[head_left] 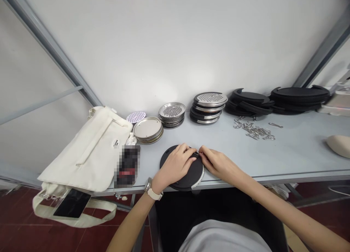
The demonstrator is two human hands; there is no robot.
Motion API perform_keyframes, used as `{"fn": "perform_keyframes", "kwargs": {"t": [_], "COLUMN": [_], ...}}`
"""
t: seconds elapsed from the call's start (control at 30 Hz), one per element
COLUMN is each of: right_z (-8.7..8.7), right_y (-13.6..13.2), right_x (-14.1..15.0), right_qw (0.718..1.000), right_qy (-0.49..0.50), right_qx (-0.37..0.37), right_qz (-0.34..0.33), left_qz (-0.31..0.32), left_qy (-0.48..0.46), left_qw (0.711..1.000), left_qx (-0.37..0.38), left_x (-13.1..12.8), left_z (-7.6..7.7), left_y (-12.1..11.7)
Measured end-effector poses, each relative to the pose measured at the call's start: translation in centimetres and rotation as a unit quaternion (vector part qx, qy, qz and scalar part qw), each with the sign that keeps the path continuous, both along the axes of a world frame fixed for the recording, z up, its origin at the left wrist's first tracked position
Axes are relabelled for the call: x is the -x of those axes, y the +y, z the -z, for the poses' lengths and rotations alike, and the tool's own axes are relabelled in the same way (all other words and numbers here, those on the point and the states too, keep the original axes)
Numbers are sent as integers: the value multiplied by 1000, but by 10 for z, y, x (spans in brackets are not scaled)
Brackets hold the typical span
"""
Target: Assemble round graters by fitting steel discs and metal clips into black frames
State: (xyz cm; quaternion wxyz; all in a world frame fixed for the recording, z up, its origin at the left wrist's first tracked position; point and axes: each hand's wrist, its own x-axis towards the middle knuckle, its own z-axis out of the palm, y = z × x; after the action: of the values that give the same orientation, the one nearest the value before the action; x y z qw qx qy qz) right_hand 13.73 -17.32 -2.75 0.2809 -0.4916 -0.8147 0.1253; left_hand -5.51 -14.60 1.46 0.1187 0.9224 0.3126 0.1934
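A round black disc (194, 173) with a silver edge on its right side lies at the table's front edge. My left hand (177, 164) rests over it, thumb and index finger closed around a small shiny metal clip (196, 154) near the disc's upper right rim. From the right, my right hand (215, 161) pinches at the same clip with its fingertips. The clip is mostly covered by fingers, so its exact shape is hard to see. A watch with a light strap (153, 191) is on my left wrist.
Along the wall stand stacked metal plates (148, 128), perforated grater discs (172, 111), black-rimmed grater discs (210, 101) and black round pieces (299, 95). Loose metal clips (253, 130) lie at right, near a beige object (339, 145). A white bag (90, 150) sits left.
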Motion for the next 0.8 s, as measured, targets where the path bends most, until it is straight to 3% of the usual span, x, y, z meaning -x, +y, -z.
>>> {"fn": "perform_keyframes", "kwargs": {"t": [0.8], "right_z": [-3], "right_y": [-1], "right_x": [0], "right_qw": [1000], "right_qy": [13], "right_qx": [-12], "right_qz": [18], "left_qz": [10], "left_qy": [-10], "left_qw": [1000], "left_qx": [0], "left_x": [1], "left_z": [0], "left_y": [0]}}
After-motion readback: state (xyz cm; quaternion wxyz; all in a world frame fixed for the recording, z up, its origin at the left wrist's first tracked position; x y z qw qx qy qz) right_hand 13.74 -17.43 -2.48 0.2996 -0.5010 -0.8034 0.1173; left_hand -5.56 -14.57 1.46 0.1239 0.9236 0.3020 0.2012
